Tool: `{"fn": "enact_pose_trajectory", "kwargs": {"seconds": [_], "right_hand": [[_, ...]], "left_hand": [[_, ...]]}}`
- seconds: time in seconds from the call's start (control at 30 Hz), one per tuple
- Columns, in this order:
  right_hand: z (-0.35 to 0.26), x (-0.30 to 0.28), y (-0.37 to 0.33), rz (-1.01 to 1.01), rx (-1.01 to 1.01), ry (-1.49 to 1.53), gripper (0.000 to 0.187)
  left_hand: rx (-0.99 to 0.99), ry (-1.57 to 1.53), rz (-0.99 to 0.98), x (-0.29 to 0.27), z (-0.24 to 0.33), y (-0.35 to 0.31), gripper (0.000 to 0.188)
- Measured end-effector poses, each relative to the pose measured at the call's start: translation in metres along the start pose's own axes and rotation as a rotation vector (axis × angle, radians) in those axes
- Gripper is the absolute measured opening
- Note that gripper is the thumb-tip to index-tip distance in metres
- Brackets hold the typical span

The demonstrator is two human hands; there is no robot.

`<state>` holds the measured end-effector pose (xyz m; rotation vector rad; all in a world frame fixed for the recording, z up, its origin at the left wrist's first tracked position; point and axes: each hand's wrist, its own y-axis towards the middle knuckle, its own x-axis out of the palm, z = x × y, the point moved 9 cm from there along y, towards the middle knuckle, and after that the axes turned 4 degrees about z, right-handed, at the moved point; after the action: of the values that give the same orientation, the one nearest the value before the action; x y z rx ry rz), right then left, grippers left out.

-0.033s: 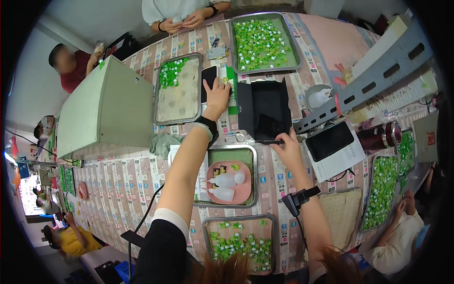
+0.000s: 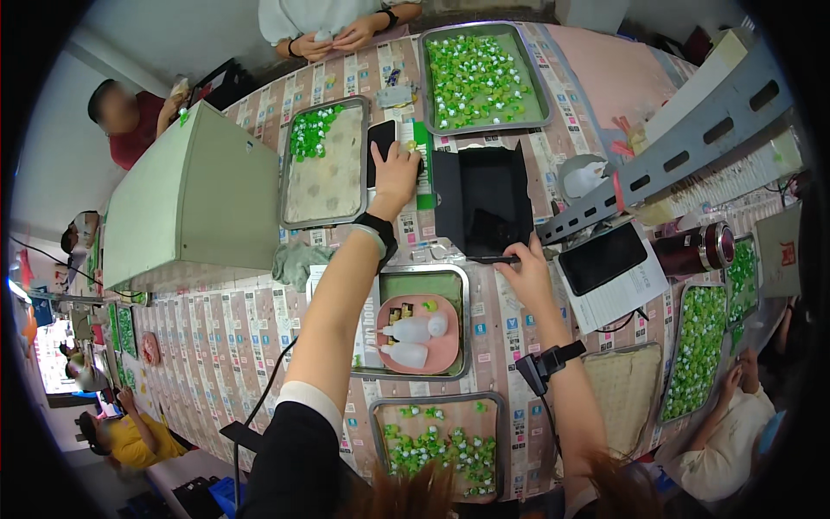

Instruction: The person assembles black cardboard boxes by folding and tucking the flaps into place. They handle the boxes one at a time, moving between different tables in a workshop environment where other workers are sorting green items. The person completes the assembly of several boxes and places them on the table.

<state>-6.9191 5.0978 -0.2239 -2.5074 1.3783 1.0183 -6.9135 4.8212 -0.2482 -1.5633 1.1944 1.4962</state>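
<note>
My left hand lies with fingers spread over the right side of a black phone, touching it. Its thumb side reaches over a green-and-white flat box or booklet. To the right stands an open black box with raised flaps; a dark glossy thing lies inside, its kind unclear. My right hand has its fingers closed on the box's near right corner. Left of the phone is a metal tray with small green pieces at its far end.
Nearer me, a tray carries a pink dish with white squeeze bottles. Trays of green-and-white pieces stand around. A slotted metal beam, another phone and a dark flask are right; a pale green cabinet left. Other people sit around.
</note>
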Motion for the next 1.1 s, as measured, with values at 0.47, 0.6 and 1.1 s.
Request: {"fn": "enact_pose_trajectory", "kwargs": {"seconds": [0.47,0.6,1.1], "right_hand": [[0.009,0.008,0.01,-0.065,0.095,0.03,0.025],[0.002,0.004,0.01,-0.041,0.047,-0.016,0.025],[0.007,0.01,0.011,-0.082,0.055,-0.096,0.027]], "left_hand": [[-0.671,-1.859,0.478,0.022,-0.056,-0.038,0.031],[-0.812,-2.086,0.433,0.028,-0.067,-0.038,0.019],[-0.356,-1.438,0.27,-0.082,0.058,-0.016,0.05]]}}
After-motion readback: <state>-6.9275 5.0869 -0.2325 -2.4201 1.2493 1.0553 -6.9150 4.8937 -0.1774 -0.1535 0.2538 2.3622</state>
